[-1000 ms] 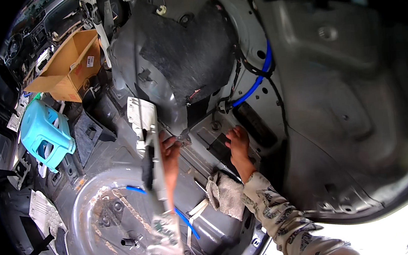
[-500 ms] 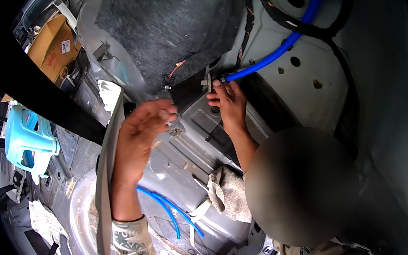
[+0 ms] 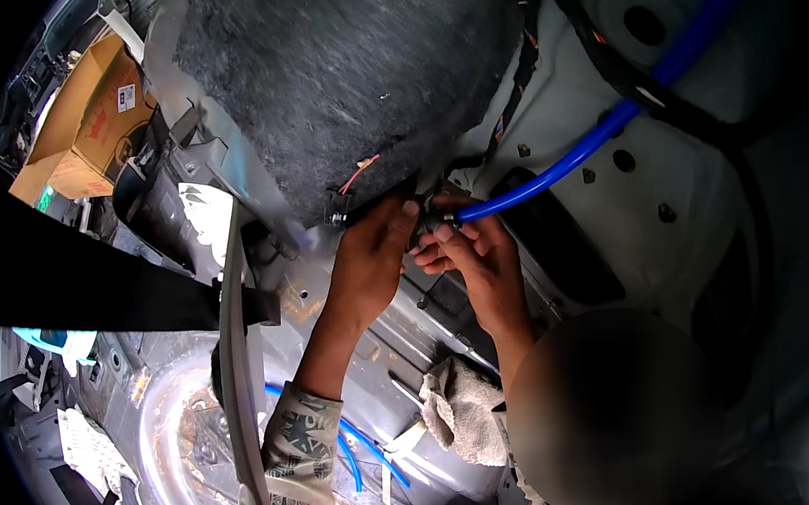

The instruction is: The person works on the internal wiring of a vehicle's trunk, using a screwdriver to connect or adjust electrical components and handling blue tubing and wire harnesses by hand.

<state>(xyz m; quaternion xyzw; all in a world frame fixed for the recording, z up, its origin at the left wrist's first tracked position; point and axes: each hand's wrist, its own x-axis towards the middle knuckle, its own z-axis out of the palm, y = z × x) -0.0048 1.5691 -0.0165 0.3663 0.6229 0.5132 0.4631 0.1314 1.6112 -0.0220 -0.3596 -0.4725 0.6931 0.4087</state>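
Upper left: an open brown cardboard box (image 3: 76,125), tilted, with a small white rectangular label (image 3: 126,97) on its inner flap and a red marking beside it. Lower left, past a black belt strap (image 3: 79,289): a pale turquoise plastic item (image 3: 61,343), partly hidden.

Centre: a blue hose (image 3: 600,130) ending right at the fingertips of both hands, against the lower edge of a dark grey felt liner (image 3: 344,70). Long axis running from that end up and to the right in a gentle curve, across white sheet metal (image 3: 620,218), toward the upper right rim. Near end pointing left and slightly down, into a small black fitting (image 3: 426,218) between the hands.

Left hand (image 3: 371,261): fingers curled, tips pressed onto the black fitting just under the felt; grip closed around it, as far as can be seen. Right hand (image 3: 474,250): fingers pinched close around the hose end, thumb on top, touching the left fingertips.

Below the wrists: a crumpled grey rag (image 3: 462,410) lying on the metal floor (image 3: 187,447), and thin blue tubing (image 3: 357,452) beside the patterned left sleeve (image 3: 295,474).
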